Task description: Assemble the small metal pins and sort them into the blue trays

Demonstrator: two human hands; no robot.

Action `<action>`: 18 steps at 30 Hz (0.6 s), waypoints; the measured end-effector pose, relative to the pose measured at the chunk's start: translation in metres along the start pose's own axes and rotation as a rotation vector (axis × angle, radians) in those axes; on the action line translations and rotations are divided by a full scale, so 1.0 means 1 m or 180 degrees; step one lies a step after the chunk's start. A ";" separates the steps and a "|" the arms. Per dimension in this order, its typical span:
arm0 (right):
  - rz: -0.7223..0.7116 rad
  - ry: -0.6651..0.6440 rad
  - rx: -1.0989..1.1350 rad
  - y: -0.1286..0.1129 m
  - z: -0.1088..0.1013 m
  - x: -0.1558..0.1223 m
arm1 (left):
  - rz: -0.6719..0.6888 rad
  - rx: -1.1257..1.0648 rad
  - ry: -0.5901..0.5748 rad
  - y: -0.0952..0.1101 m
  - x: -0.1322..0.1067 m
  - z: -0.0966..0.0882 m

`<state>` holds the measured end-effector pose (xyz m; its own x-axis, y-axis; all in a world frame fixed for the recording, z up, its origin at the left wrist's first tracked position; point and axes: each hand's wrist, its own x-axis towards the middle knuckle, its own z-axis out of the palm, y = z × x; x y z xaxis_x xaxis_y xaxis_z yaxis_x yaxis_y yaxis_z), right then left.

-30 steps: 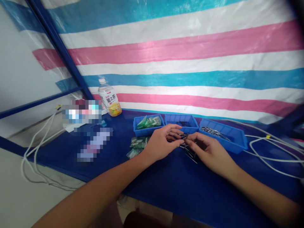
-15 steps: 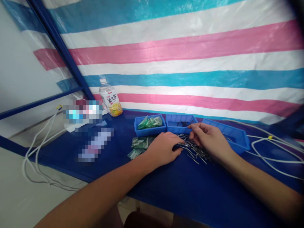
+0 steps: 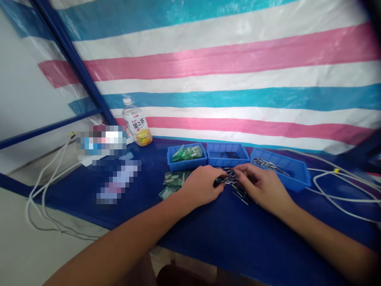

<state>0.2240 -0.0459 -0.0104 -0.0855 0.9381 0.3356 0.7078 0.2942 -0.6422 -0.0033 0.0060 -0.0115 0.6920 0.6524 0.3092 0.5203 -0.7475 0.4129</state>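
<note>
My left hand (image 3: 201, 184) and my right hand (image 3: 262, 184) meet over a loose heap of thin metal pins (image 3: 229, 178) on the blue table top (image 3: 253, 234). Fingers of both hands touch the heap, and part of it is hidden beneath them. Whether either hand grips pins, I cannot tell. Behind the hands stand three blue plastic trays: the left tray (image 3: 187, 164) holds green packets, the middle tray (image 3: 228, 163) holds a few dark pieces, and the right tray (image 3: 293, 182) holds metal pins. Loose green packets (image 3: 174, 183) lie beside my left hand.
A juice bottle (image 3: 137, 124) and a pixelated white power strip (image 3: 101, 141) stand at the back left, with a pixelated item (image 3: 117, 180) in front. White cables (image 3: 336, 190) lie at the right. A striped tarp (image 3: 226, 67) hangs behind the table.
My right hand has moved down from the middle tray's edge onto the heap, and my left hand has shifted right. The two hands now sit closer together, covering more of the pins.
</note>
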 end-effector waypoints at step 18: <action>-0.0301 -0.0067 -0.0053 -0.008 -0.003 -0.009 | 0.0071 -0.0425 0.0487 0.003 0.002 -0.001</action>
<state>0.2214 -0.0574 -0.0067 -0.1669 0.9100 0.3795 0.7074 0.3787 -0.5968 -0.0012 0.0052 -0.0092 0.6131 0.6549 0.4418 0.4278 -0.7454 0.5112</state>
